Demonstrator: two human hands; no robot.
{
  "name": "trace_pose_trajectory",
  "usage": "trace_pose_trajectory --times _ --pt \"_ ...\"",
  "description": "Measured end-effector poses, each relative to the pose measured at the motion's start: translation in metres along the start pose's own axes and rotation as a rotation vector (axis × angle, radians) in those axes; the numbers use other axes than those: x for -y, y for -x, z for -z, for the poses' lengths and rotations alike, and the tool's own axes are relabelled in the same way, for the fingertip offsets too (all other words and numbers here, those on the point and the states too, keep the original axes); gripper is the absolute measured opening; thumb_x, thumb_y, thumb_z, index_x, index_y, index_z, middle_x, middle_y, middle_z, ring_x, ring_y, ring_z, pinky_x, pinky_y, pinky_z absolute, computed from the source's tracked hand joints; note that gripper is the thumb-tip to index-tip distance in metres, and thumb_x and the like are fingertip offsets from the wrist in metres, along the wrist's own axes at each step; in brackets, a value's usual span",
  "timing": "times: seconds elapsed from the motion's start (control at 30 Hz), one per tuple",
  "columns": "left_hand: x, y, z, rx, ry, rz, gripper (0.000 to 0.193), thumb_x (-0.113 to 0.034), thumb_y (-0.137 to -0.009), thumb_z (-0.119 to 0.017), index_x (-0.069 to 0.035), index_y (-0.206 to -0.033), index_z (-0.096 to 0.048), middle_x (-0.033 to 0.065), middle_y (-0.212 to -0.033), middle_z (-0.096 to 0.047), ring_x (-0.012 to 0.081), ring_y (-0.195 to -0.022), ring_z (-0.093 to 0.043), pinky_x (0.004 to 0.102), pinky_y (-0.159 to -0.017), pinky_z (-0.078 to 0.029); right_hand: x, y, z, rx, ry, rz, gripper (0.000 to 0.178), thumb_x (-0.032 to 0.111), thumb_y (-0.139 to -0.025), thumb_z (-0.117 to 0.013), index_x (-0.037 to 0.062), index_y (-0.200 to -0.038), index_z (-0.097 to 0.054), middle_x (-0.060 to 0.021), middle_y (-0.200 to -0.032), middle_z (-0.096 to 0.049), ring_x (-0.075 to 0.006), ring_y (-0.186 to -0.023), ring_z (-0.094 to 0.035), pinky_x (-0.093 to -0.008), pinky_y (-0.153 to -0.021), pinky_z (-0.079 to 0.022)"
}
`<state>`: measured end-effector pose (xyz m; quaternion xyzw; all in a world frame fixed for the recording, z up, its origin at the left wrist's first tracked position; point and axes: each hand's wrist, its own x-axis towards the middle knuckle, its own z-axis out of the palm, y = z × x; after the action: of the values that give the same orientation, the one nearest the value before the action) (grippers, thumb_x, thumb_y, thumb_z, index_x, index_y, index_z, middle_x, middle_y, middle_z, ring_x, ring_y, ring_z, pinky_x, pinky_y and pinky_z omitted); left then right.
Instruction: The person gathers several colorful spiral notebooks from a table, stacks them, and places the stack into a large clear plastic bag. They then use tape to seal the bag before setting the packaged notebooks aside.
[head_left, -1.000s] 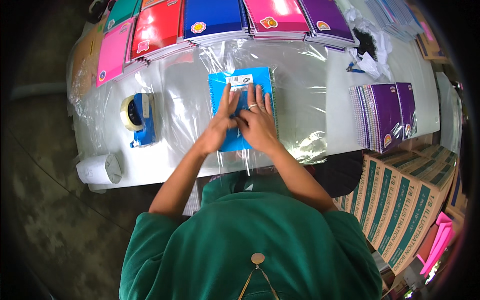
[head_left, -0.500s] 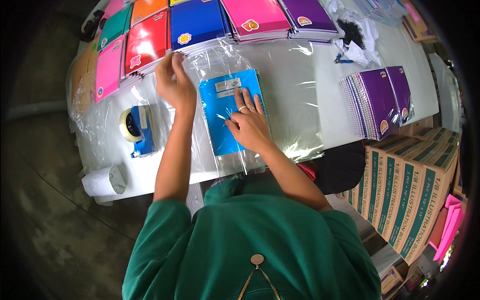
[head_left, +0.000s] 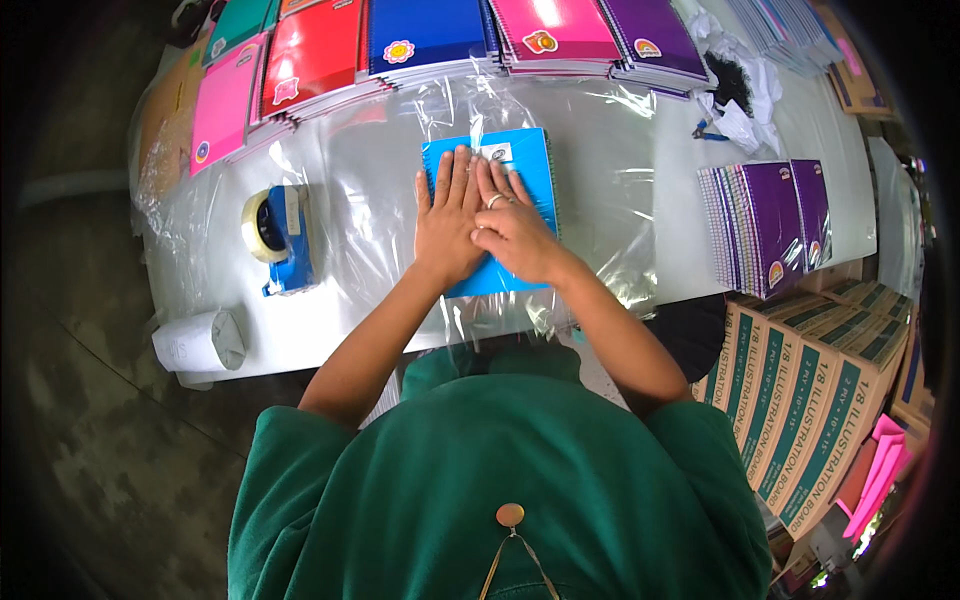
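The blue notebook (head_left: 538, 165) lies directly under both hands, with its white label (head_left: 497, 153) just beyond the right fingertips. The left hand (head_left: 448, 222) is laid flat on it, palm down, fingers long and slightly parted, gripping nothing. The right hand (head_left: 520, 232) rests beside it, half open with the fingers loosely bent, its thumb close against the left hand; whether it pinches anything cannot be told. Clear film (head_left: 605, 190) spreads to either side of the hands and crinkles ahead of the fingertips. Left of the left hand stands the tape dispenser (head_left: 290, 240), with a white roll (head_left: 195, 342) nearer the body. Well right of the right hand are purple notebooks (head_left: 775, 220); farther ahead of it, pliers (head_left: 708, 133). Red notebooks (head_left: 315, 60) lie ahead-left of the left hand.
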<state>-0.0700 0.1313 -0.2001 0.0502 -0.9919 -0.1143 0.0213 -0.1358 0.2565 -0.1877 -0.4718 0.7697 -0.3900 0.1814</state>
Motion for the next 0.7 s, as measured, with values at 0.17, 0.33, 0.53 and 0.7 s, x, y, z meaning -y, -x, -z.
trace_pose_trajectory --times 0.17,0.33,0.53,0.7 --pt "-0.032 0.045 0.012 0.047 0.047 0.116 0.088 -0.045 -0.080 -0.055 0.007 -0.140 -0.017 0.0264 -0.147 -0.011 0.0374 -0.139 -0.006 0.0580 -0.108 -0.001 -0.010 -0.004 0.013 0.220 -0.129 -0.126 0.020 0.019 -0.079 -0.056 0.0040 -0.065 -0.058 -0.0151 -0.151 -0.011 -0.0340 -0.140 0.003 -0.0481 -0.110 0.004" --pt "-0.017 0.129 0.037 0.192 0.470 -0.288 0.063 -0.033 -0.073 -0.071 -0.003 -0.125 -0.049 0.0199 -0.132 -0.046 0.0327 -0.124 -0.043 0.0473 -0.105 -0.029 0.007 -0.010 0.019 0.313 0.075 -0.144 0.018 0.024 -0.074 -0.062 0.0118 -0.062 -0.067 -0.0162 -0.151 -0.009 -0.0329 -0.140 0.005 -0.0456 -0.110 0.004" --pt "0.161 0.154 0.089 -0.547 -0.068 0.781 0.039 -0.026 -0.087 -0.058 0.002 -0.114 -0.055 0.0155 -0.096 -0.059 0.0285 -0.085 -0.054 0.0361 -0.080 -0.044 0.018 -0.012 0.022 0.342 0.106 -0.194 0.006 0.019 -0.065 -0.069 0.0179 -0.067 -0.074 -0.0180 -0.150 -0.012 -0.0327 -0.140 -0.001 -0.0427 -0.112 0.001" --pt "0.199 0.149 0.114 0.076 1.036 1.132 0.031 -0.031 -0.086 -0.055 -0.007 -0.105 -0.063 0.0033 -0.091 -0.058 0.0128 -0.069 -0.045 0.0236 -0.057 -0.034 0.019 -0.017 0.019 0.224 0.149 -0.179 0.068 0.006 -0.059 -0.069 0.0135 -0.122 -0.046 -0.0183 -0.146 -0.025 -0.0353 -0.138 -0.014 -0.0441 -0.112 -0.009"
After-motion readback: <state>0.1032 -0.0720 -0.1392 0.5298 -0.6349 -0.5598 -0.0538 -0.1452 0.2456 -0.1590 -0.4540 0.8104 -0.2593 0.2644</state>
